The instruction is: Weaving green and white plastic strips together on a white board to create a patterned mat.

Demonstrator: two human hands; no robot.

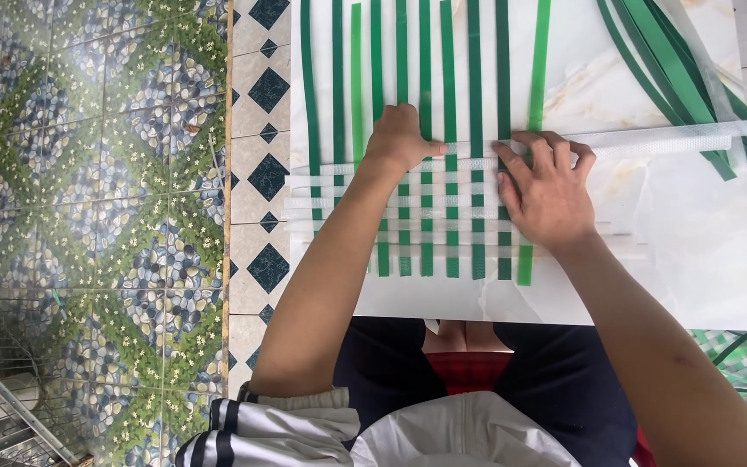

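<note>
Left hand curled and right hand spread flat, both pressing white strip across green strips on pale board

Bright, even daylight fills the view, soft and without one clear source. The pale marble board shines lightly with no harsh glare. Faint, soft shadows lie under the forearms and hands. Focus is sharp in the middle; the tiled floor bends and smears toward the left edge and corners.
</note>
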